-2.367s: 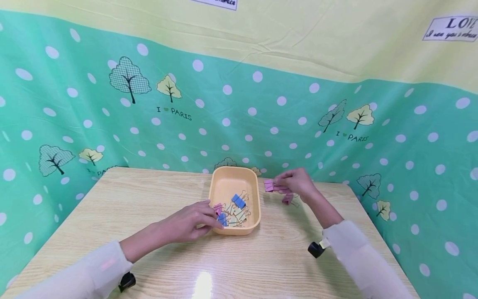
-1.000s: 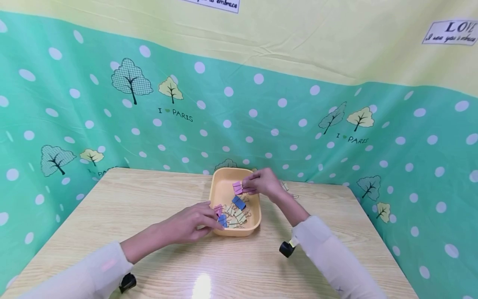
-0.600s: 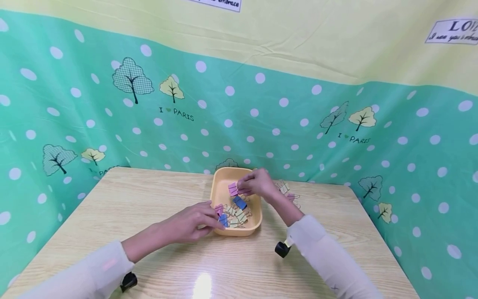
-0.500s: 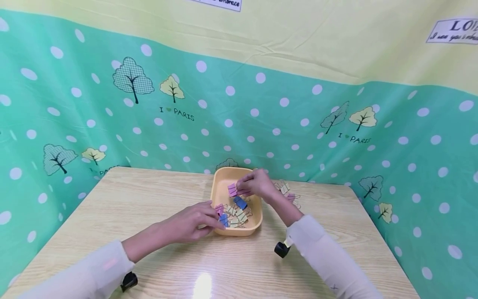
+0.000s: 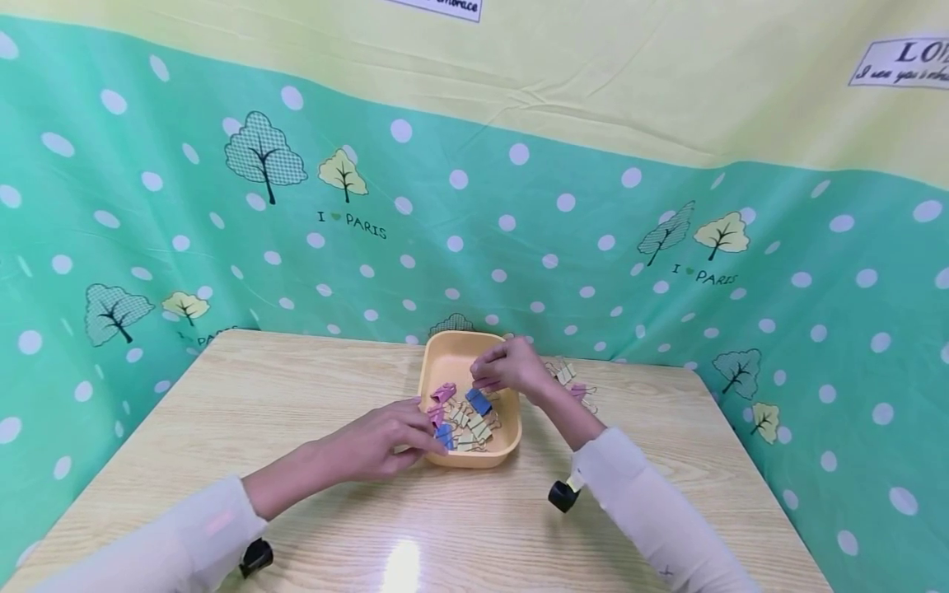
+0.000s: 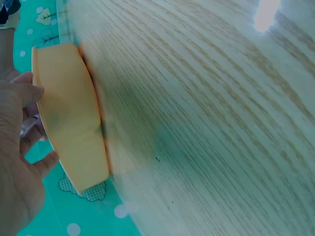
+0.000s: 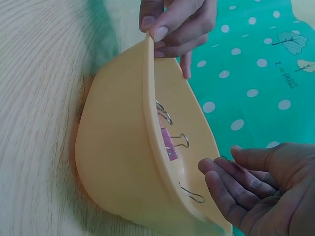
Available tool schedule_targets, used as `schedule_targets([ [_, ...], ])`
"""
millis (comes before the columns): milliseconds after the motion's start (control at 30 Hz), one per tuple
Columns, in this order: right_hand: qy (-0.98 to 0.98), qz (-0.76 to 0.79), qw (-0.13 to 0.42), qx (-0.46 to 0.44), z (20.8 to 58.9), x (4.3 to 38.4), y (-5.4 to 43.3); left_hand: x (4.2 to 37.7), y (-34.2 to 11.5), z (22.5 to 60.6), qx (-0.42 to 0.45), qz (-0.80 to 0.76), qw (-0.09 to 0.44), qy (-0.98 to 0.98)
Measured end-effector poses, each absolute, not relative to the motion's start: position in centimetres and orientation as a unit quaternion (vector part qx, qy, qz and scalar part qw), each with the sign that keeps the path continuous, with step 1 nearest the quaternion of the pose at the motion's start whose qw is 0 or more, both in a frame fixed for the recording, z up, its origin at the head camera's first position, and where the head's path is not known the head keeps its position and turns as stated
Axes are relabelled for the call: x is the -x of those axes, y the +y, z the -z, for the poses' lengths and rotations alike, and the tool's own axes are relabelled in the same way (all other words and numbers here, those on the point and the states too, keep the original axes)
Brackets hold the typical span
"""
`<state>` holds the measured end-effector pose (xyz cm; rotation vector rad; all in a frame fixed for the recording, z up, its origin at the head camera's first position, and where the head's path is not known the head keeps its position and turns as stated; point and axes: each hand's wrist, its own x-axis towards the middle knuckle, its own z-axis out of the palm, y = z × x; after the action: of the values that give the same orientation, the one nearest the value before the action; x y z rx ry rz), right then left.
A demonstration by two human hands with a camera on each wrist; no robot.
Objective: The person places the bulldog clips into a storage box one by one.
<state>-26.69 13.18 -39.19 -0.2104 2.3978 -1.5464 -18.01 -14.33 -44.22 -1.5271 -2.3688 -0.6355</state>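
Note:
My left hand (image 5: pixel 389 441) pinches the near-left rim of the peach plastic box (image 5: pixel 471 460), thumb outside and fingers inside. My right hand (image 5: pixel 513 367) hovers over the box's right side, its fingers loosely bent with nothing between them in the right wrist view. A pink binder clip (image 5: pixel 443 393) lies inside, apart from that hand; a second pink binder clip (image 5: pixel 436 414) is partly covered by my left hand. Blue binder clips (image 5: pixel 479 401) and several pale yellow binder clips (image 5: pixel 479 427) lie about them.
Right of the box, partly behind my right forearm, lie more binder clips (image 5: pixel 577 390), pink and pale. The wooden table (image 5: pixel 326 527) reaches back to a green dotted curtain (image 5: pixel 504 272).
My right hand has carried a pink binder clip from the table on the right into the box and let it go; it dropped leftward. My left hand stays on the rim.

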Motion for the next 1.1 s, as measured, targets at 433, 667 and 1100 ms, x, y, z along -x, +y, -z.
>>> schedule_targets([
  [433,0.826,0.544,0.135,0.058,39.0,26.7,14.6,18.0,-14.4,44.4,0.531,0.218,0.141,-0.807],
  [667,0.824,0.548,0.135,0.06,38.8,26.6,15.8,18.0,-14.3,44.3,0.53,0.217,0.138,-0.808],
  [1100,0.827,0.546,0.124,0.038,38.7,26.4,18.6,18.1,-14.2,44.3,0.529,0.217,0.136,-0.809],
])
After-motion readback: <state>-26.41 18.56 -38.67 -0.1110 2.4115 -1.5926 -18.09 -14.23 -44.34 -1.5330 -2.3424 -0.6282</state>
